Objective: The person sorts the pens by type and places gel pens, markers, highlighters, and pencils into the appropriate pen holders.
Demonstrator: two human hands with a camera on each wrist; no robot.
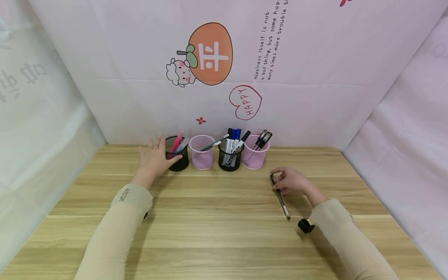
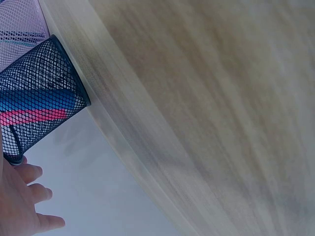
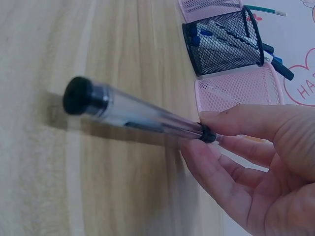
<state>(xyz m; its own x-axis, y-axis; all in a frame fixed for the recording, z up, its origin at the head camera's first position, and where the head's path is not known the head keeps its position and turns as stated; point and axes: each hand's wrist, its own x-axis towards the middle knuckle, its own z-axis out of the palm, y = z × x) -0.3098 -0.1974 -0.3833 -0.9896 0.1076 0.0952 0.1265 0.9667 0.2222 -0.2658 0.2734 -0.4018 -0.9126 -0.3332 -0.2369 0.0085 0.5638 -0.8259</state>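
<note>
Trouble, as I read it from here, would start with the pen (image 1: 280,196): my right hand (image 1: 292,181) pinches it only at its far end, thumb and fingertips curled round the barrel, while the rest trails toward me just above the right side of the table (image 1: 217,217). Such a short hold could let it swing or slip out. My left hand (image 1: 154,157) lies flat, fingers straight, against the leftmost black mesh cup (image 1: 177,157) at the far edge; a careless push might tip it into the pink cup (image 1: 202,157) beside it.
</note>
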